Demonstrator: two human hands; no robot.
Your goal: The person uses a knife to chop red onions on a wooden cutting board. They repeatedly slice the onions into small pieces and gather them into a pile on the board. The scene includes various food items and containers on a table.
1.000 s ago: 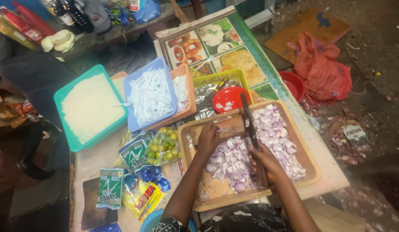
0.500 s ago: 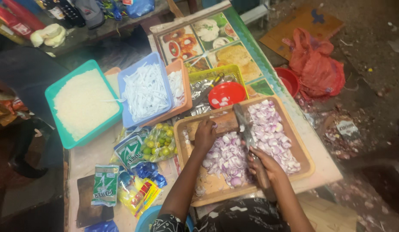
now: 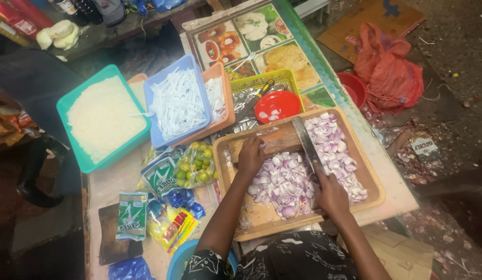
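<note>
Outdoors, over littered ground, we look down from the head camera on a crowded tabletop (image 3: 121, 179) covered at its far end by a picture mat. On its near right part sits a wooden tray (image 3: 373, 181) holding a heap of chopped onion (image 3: 290, 181), with more pieces along the far right side.

Our right hand (image 3: 332, 194) is closed around the handle of a knife (image 3: 306, 142), whose long blade lies across the tray, pointing away from us between the two spreads of onion. Our left hand (image 3: 251, 155) rests with curled fingers on a wooden block (image 3: 277, 140) at the tray's far left, just beside the heap; we cannot tell whether anything is pinched under the fingers.

We judge the onion pieces light, wet and slippery, loose enough to scatter, so they are better gathered with the flat of the blade or a cupped hand than pinched. The knife looks stiff and fairly heavy, and is safe to take only by the handle.

Beyond the tray stand a red bowl (image 3: 277, 106) in a yellow basket (image 3: 290, 78), a blue tray of white plastic cutlery (image 3: 176, 103), and a teal tub (image 3: 77, 155) of white grains. A bag of limes (image 3: 194, 166) and small packets (image 3: 132, 215) lie to the left.
</note>
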